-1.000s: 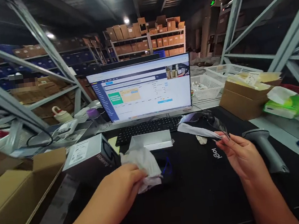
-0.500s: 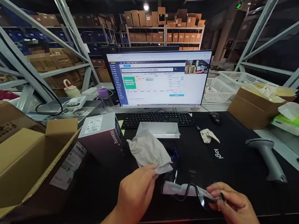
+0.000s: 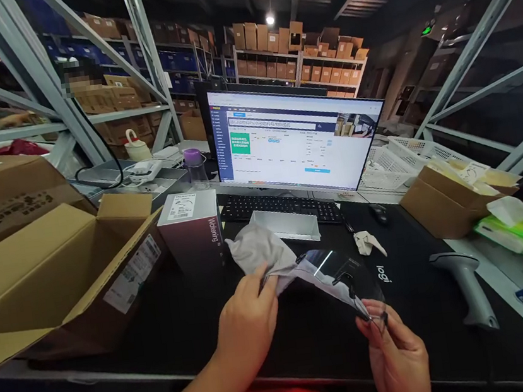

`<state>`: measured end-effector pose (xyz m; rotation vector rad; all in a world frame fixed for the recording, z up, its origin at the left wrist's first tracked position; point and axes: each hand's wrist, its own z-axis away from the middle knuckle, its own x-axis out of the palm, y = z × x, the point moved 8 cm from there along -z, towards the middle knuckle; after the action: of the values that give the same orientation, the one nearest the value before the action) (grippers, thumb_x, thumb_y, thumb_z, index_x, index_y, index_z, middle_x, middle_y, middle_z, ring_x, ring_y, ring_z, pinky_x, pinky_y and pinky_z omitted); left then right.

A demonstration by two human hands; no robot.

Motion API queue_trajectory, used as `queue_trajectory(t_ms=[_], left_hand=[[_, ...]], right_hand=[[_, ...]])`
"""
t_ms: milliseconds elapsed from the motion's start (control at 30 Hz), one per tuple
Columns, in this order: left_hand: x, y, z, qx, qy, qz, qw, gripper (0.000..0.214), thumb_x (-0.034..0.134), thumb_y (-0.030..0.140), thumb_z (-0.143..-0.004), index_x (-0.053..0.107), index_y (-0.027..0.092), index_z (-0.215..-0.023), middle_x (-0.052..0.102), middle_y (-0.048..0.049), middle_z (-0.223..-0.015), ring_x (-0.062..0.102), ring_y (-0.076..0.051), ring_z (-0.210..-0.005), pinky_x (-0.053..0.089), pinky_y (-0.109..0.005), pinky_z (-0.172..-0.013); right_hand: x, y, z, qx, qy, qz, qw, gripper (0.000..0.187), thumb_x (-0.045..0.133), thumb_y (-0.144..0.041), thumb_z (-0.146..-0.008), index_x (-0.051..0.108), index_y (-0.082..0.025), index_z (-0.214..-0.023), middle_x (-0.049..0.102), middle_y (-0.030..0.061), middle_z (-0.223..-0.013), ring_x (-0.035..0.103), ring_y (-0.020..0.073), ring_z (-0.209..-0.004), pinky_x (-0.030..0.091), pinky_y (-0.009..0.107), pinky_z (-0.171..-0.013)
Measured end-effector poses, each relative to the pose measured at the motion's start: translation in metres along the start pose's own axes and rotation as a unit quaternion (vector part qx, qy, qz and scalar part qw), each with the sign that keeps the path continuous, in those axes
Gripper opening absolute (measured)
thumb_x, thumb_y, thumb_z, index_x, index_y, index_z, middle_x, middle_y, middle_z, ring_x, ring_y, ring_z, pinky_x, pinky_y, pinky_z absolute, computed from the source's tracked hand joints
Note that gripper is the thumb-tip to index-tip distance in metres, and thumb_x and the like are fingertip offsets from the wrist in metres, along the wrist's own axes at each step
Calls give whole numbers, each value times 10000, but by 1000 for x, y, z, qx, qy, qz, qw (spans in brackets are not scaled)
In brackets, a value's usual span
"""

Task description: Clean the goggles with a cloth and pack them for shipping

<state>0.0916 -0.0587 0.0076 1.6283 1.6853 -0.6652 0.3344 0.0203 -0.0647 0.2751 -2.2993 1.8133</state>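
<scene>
My left hand [image 3: 249, 315] is closed on a light grey cloth pouch [image 3: 259, 248], pinching its near edge. My right hand [image 3: 397, 346] grips the right end of a clear, dark-tinted curved visor [image 3: 339, 268] with small black fittings at its ends and middle. A whitish strip runs along the visor's lower edge. The visor's left end meets the pouch by my left fingers; whether it reaches inside is unclear. Behind the pouch lies an open white box tray [image 3: 290, 225]. To its left stands a pinkish-grey box [image 3: 194, 236] marked "Wakening".
An open cardboard box [image 3: 83, 294] occupies the left side. A monitor [image 3: 292, 138], keyboard [image 3: 282, 207] and mouse [image 3: 379, 213] stand behind. Crumpled white paper [image 3: 368, 243] and a grey barcode scanner [image 3: 468, 288] lie rightward, near another carton [image 3: 438, 203] and a tissue pack [image 3: 511, 232].
My right hand has raised and tilted the visor, bringing its left end up against the pouch. My left hand has shifted slightly up and right. The camera view has turned a little left.
</scene>
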Motion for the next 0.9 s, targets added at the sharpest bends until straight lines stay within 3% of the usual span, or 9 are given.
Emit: queue_trajectory(t_ms=[167, 333, 567, 767, 833, 900], left_hand=[[11, -4, -6, -60, -53, 171, 982, 421, 514, 32, -805, 664, 207, -1157, 615, -108, -1285, 656, -245, -1088, 608, -376, -883], [6, -8, -8, -69, -9, 278, 958, 481, 492, 24, -787, 633, 196, -1214, 524, -132, -1324, 618, -231, -1121, 563, -398, -971], [-1, -14, -11, -45, 40, 284, 957, 485, 468, -5, -779, 637, 178, -1195, 529, -125, -1305, 600, -224, -1128, 560, -377, -959], [-1, -5, -12, 17, 25, 239, 971, 556, 432, -34, -791, 581, 196, -1275, 586, -96, -1300, 543, -237, -1219, 528, -407, -1024], [3, 0, -11, 31, 12, 228, 973, 604, 428, -45, -784, 554, 206, -1319, 578, -87, -1335, 524, -241, -1244, 527, -417, -1029], [6, 3, -12, 35, 9, 234, 971, 642, 433, -52, -775, 529, 214, -1351, 569, -83, -1352, 516, -237, -1257, 519, -420, -1040]], right_hand=[[5, 4, 9, 0, -93, 31, 995, 111, 789, -346, -795, 805, -240, -822, 704, 91, -970, 717, 235, -847, 657, 312, -651], [10, 9, 14, 4, -96, 72, 993, 127, 765, -350, -816, 806, -231, -834, 693, 99, -994, 699, 254, -894, 659, 372, -716], [15, 17, 10, -34, -69, 71, 995, 187, 780, -383, -796, 800, -197, -792, 718, 118, -951, 711, 256, -870, 651, 353, -677], [14, 0, 18, -149, -17, 217, 965, 152, 796, -328, -781, 825, -205, -864, 762, 124, -946, 734, 264, -870, 638, 339, -758], [10, 3, 19, -130, -4, 205, 970, 163, 801, -340, -779, 826, -206, -868, 763, 121, -962, 737, 264, -880, 640, 340, -765], [10, 18, 20, -59, -10, 142, 988, 193, 784, -378, -797, 823, -203, -867, 755, 123, -993, 743, 265, -879, 652, 342, -718]])
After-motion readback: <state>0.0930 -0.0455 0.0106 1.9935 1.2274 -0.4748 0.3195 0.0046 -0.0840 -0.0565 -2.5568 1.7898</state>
